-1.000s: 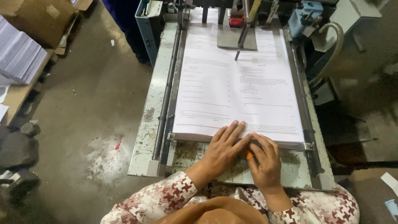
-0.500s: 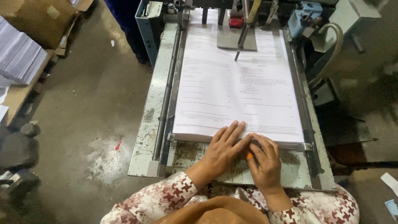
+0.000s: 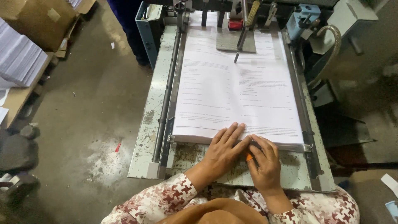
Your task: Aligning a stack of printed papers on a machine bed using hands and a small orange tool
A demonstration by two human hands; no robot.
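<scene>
Orange object (image 3: 249, 157) sits mostly hidden between both hands (image 3: 244, 155).

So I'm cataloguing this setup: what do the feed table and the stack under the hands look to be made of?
The feed table looks like painted metal, pale green and matt: the paint is chipped and worn to dark patches near the front. The stack looks like plain white printed paper, matt, with thin sheet edges showing along its front. The left hand lies flat on it; the right hand is at its edge.

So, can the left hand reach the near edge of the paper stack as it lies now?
Probably yes. The left hand already lies with its fingers on the near edge of the paper stack, beside the right hand. Nothing stands between them.
</scene>
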